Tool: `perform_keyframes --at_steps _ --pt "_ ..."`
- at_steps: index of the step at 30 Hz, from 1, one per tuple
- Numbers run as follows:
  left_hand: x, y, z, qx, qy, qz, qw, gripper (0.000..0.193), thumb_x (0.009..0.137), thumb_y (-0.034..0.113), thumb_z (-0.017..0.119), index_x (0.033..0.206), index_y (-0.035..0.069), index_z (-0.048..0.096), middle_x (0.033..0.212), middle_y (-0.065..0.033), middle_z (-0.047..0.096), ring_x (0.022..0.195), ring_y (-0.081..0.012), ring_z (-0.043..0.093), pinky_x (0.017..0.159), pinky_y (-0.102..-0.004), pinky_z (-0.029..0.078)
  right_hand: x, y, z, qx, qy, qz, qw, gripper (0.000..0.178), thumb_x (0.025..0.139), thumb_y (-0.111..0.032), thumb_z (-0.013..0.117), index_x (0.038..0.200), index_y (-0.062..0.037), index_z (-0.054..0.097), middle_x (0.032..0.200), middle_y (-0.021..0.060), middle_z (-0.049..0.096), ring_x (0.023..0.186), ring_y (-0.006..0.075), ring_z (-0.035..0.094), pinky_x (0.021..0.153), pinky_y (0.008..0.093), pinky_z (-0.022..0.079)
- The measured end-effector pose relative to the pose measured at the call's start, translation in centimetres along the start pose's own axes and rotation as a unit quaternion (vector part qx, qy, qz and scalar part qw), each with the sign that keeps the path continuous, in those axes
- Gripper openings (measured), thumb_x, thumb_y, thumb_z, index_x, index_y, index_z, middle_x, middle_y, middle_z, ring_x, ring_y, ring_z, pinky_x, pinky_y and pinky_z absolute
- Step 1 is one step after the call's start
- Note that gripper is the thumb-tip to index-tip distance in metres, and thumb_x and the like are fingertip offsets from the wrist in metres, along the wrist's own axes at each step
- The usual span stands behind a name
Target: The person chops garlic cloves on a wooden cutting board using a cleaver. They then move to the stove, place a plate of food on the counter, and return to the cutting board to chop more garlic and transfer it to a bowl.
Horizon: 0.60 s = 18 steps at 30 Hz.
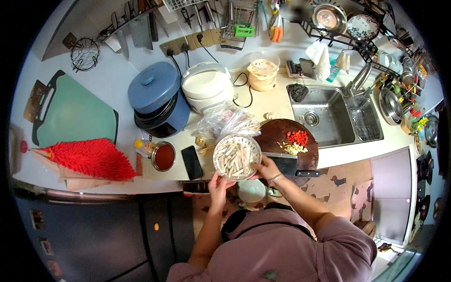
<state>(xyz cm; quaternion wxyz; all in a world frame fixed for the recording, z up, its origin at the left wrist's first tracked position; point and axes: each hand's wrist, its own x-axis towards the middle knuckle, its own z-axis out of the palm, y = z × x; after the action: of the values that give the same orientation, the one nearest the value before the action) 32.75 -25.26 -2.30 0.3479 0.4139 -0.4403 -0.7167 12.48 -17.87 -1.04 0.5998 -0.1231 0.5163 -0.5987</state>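
Note:
Both my hands hold a round white colander (pixel 217 149) with a perforated rim, above the counter's front edge. Inside lie many pale cut strips (pixel 237 159), whose kind I cannot make out. My left hand (pixel 219 186) grips the rim at the near left, and my right hand (pixel 268 170) grips it at the near right. To the right is a round dark wooden chopping board (pixel 271 133). It bears chopped red chilli (pixel 297 137), sliced pale pieces like garlic (pixel 295 149), and a cleaver (pixel 283 164) with a black handle, close to my right hand.
Clear plastic bags (pixel 223 123) lie behind the colander. A phone (pixel 191 162) and a container of reddish-brown liquid (pixel 164 156) are at left. Behind them stand a blue cooker (pixel 155 89) and a white rice cooker (pixel 206 87). A steel sink (pixel 324 115) is at right.

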Motion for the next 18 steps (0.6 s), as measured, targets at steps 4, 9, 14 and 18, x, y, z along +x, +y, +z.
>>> perform_keyframes --at_steps 4,9,14,18 --pt "3.6 -1.7 5.6 0.014 -0.025 0.003 1.0 0.043 0.093 0.004 0.055 0.134 -0.005 0.047 0.099 -0.0138 0.063 0.084 -0.0227 0.068 0.074 -0.035 0.061 1.1 -3.1 -6.2 -0.018 0.027 -0.004 0.999 0.044 0.09 -0.001 0.057 0.132 -0.0017 0.045 0.114 0.015 0.062 0.086 0.027 0.068 0.065 0.0375 0.064" --pt "7.1 -3.8 10.9 -0.009 -0.023 -0.019 1.0 0.041 0.091 0.003 0.056 0.131 -0.003 0.05 0.101 -0.0135 0.066 0.081 -0.0226 0.07 0.071 -0.035 0.062 4.1 -4.8 -12.0 -0.011 0.036 0.016 0.999 0.039 0.091 0.0 0.057 0.129 -0.0008 0.047 0.109 0.0153 0.064 0.085 0.0277 0.069 0.066 0.0376 0.064" --pt "8.5 -5.1 12.5 0.016 0.015 -0.03 0.999 0.039 0.089 0.002 0.056 0.128 -0.003 0.052 0.097 -0.0133 0.067 0.076 -0.0219 0.07 0.064 -0.0344 0.062 2.3 -5.0 -14.2 -0.102 0.027 -0.02 0.994 0.024 0.094 -0.01 0.058 0.115 -0.0003 0.052 0.091 0.0137 0.066 0.073 0.0213 0.068 0.054 0.0324 0.06" --pt "8.5 -4.4 12.5 -0.006 0.046 -0.04 0.998 0.037 0.089 0.001 0.056 0.125 -0.004 0.054 0.094 -0.0116 0.066 0.073 -0.0198 0.068 0.061 -0.0338 0.062 -5.0 -3.7 -16.2 -0.622 0.048 -0.215 0.751 0.038 0.079 -0.024 0.072 0.108 -0.0066 0.056 0.087 0.0138 0.063 0.077 0.0287 0.064 0.065 0.0412 0.052"
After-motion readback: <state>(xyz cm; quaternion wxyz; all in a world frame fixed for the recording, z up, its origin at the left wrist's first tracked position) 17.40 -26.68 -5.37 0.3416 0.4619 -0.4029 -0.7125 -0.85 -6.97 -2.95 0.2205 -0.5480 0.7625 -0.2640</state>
